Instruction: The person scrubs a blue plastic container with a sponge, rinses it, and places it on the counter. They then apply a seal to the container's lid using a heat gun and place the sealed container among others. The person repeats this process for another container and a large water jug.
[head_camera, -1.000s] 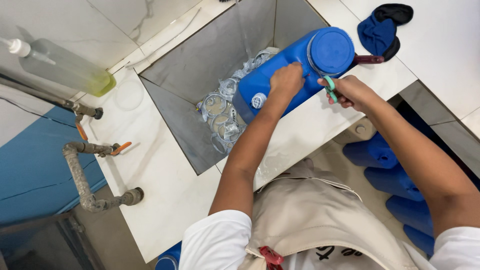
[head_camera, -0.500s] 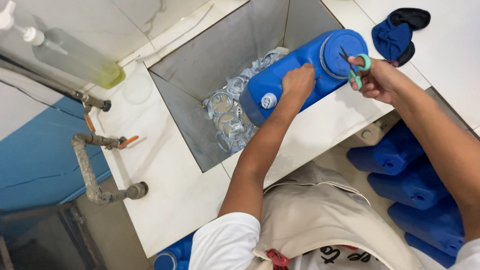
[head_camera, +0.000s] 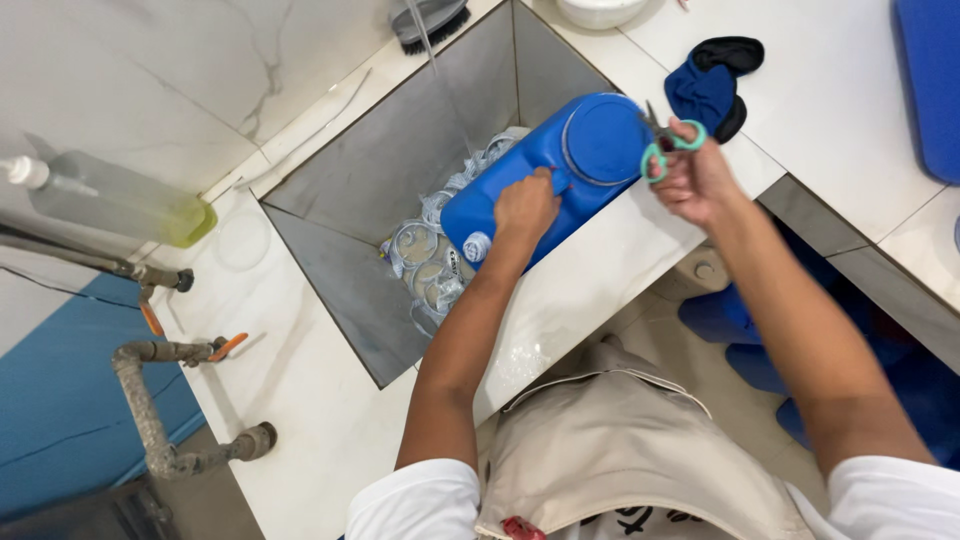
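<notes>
Scissors at the end of a blue jug over a steel sink

White counter (head_camera: 300, 380) fills most of the view, with a square steel sink (head_camera: 400, 190) sunk into it. A big blue plastic jug (head_camera: 560, 170) lies on its side across the sink's 4 o'clock edge, its round flat end turned to 2 o'clock and its small white cap (head_camera: 477, 246) toward 7 o'clock. Below the jug, the sink holds a heap of clear plastic rings and wrappers (head_camera: 425, 265), and a thin stream of water (head_camera: 440, 80) runs down from 12 o'clock. A clear bottle of yellow-green liquid (head_camera: 125, 205) lies on the counter at 9 o'clock, and a dark blue and black cloth (head_camera: 712, 88) sits at 2 o'clock from the jug.

The left hand (head_camera: 527, 205) presses down on the jug's side, fingers curled against it, pinning it in place. The right hand (head_camera: 695, 175) grips green-handled scissors (head_camera: 665, 145), fingers through the loops, blades touching the rim of the jug's flat end.

To cut well, I judge the left hand should keep firm weight on the jug so it cannot roll into the sink, and stay clear of the blades. Short, controlled snips along the rim look safer than forcing the blades.
</notes>
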